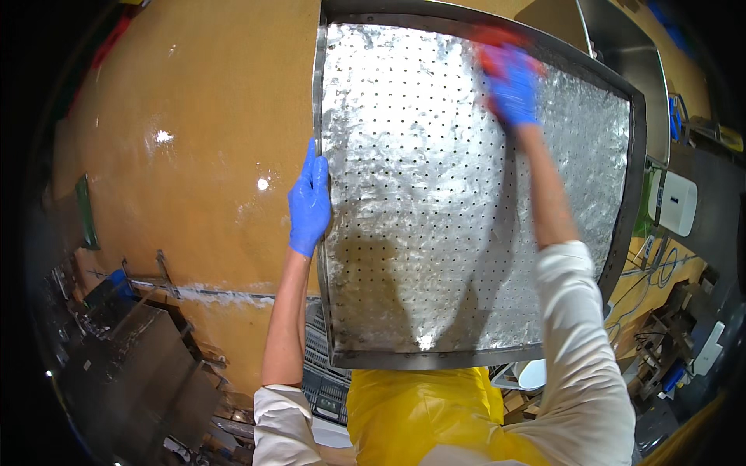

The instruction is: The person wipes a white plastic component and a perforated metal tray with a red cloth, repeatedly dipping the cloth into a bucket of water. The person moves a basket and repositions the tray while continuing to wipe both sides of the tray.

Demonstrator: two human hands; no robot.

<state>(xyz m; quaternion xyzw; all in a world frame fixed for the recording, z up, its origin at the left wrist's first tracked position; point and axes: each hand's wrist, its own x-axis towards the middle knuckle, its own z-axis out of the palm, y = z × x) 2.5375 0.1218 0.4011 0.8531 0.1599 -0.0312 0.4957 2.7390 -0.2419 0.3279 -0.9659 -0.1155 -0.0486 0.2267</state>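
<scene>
A large perforated metal tray (431,192) with a raised rim stands tilted before me, its surface wet and shiny. My left hand (309,204), in a blue glove, grips the tray's left rim, with the thumb side against the metal. Up near the tray's far edge is my right hand (516,87), also blue-gloved and blurred. It is closed over a red cloth or pad (495,46), whose exact kind the blur hides, and presses it to the perforated surface.
An orange-brown wall or panel (221,145) with wet spots lies to the left. Grey plastic crates (326,373) are below the tray. A steel basin (629,76) and a white container (676,204) stand at the right. A yellow apron (425,408) covers my front.
</scene>
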